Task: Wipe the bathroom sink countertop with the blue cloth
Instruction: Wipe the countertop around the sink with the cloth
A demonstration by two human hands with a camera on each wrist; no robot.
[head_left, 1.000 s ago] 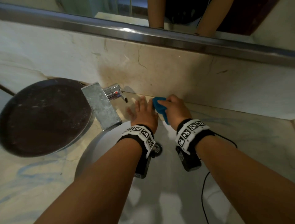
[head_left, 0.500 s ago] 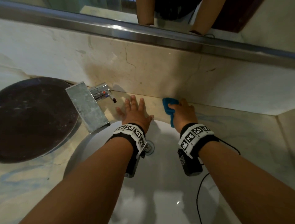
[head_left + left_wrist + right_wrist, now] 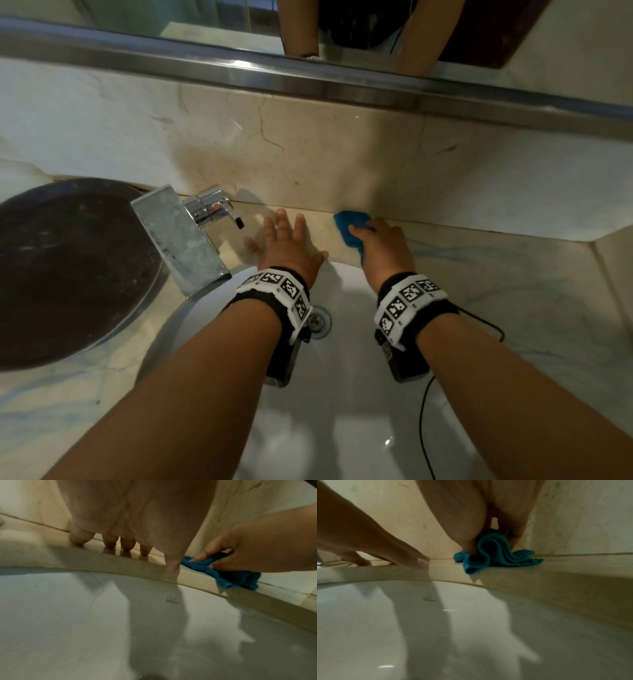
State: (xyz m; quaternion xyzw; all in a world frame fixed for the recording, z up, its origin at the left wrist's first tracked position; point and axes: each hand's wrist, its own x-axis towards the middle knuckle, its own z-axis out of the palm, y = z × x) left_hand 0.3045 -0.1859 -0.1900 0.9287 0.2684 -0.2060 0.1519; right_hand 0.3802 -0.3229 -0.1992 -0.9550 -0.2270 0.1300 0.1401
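The crumpled blue terry cloth (image 3: 351, 229) lies on the narrow marble bench (image 3: 479, 253) strip, between the back wall and the white basin's rim (image 3: 346, 270). The right hand (image 3: 380, 246) pinches it. The left hand (image 3: 287, 246) rests beside it, fingers spread flat.

A cracked beige marble backsplash (image 3: 308, 144) rises behind the counter's back edge, capped by a metal-framed mirror (image 3: 239, 73). A chrome tap (image 3: 191, 236) stands between a white basin (image 3: 342, 411) and a dark round bowl (image 3: 68, 270) at the counter's left. Dim light throws soft shadows.

Right hand (image 3: 380, 245) grips blue cloth (image 3: 349, 228) on countertop (image 3: 479, 260); left hand (image 3: 287, 248) flat beside faucet (image 3: 185, 236).
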